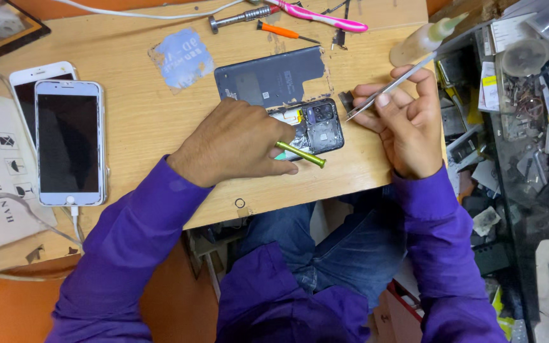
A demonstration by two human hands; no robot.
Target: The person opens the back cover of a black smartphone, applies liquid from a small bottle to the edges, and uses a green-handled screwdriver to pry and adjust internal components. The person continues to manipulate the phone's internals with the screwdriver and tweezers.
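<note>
Pinning the dark opened smartphone [297,111] at frame centre on the wooden table [135,127], left hand [236,143] fingers closed on a yellow-green stick tool [300,154]. Right hand [401,117] pinches steel tweezers [389,87], tips holding a small dark part [345,100]; advisable: steady wrist, light pressure.

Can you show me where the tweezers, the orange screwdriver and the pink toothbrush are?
tweezers [389,86], head view, middle of the metal arms.
orange screwdriver [273,28], head view, on its orange handle.
pink toothbrush [325,19], head view, middle of its handle.
</note>
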